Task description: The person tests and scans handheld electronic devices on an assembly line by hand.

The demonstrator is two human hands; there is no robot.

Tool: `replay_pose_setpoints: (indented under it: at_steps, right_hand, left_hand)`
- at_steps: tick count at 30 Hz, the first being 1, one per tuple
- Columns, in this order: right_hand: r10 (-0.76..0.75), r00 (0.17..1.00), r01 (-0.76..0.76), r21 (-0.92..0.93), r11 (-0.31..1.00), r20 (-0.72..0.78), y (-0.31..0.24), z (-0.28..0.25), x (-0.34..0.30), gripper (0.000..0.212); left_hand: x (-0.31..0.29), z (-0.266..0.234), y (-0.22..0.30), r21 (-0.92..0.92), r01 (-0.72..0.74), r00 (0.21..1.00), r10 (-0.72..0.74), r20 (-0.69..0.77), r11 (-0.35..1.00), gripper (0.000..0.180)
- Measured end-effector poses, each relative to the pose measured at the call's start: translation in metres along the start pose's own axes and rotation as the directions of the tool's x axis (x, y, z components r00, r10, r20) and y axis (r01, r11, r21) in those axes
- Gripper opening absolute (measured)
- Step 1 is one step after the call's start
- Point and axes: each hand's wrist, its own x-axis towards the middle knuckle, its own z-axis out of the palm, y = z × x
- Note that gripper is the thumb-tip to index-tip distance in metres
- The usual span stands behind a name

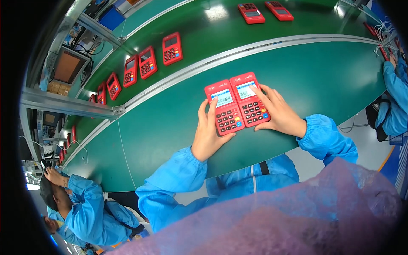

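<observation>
Two red card payment terminals lie side by side, edges touching, over the green bench in front of me. My left hand [209,131] is closed around the outer edge of the left payment terminal [228,117], its fingertips beside the lit screen. Around the right payment terminal [250,105] my right hand [278,111] is closed, a finger reaching over the screen and the thumb at the lower edge. Both screens glow white with a blue band and a barcode-like pattern. Dark keys, with a few coloured ones, fill their lower halves.
Beyond a metal rail [204,63], a green conveyor belt [199,25] carries several more red terminals, such as one terminal [172,48]. A metal post [70,102] stands at left. Co-workers in blue sit at left [95,210] and right [396,104], near white cables [384,34].
</observation>
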Motion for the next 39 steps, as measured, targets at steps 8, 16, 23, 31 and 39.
replay_pose_setpoints:
  at_steps: [8,16,23,31,39]
  right_hand:
    - [0.008,0.987,0.011,0.121,0.993,-0.157,0.011,-0.023,-0.019,0.063]
    - [-0.324,0.935,0.298,-0.177,0.938,-0.144,0.022,-0.019,-0.03,0.031]
    - [-0.288,0.951,0.267,-0.172,0.948,-0.11,0.025,-0.017,-0.029,0.031]
    - [-0.288,0.947,0.266,-0.153,0.952,-0.143,0.023,-0.017,-0.003,0.032]
    - [-0.319,0.946,0.295,-0.25,0.922,-0.059,0.022,0.0,0.014,0.033]
  left_hand:
    - [-0.016,-0.011,0.003,0.414,-0.265,0.934,0.338,-0.113,0.871,0.046]
    - [-0.01,0.001,-0.007,0.595,-0.5,0.8,0.598,0.04,0.629,0.034]
    - [-0.007,0.002,-0.003,0.641,-0.534,0.78,0.614,0.121,0.552,0.032]
    - [-0.01,-0.006,-0.011,0.671,-0.388,0.833,0.552,-0.039,0.632,0.052]
    - [-0.007,-0.012,-0.023,0.726,-0.356,0.857,0.515,0.002,0.588,0.054]
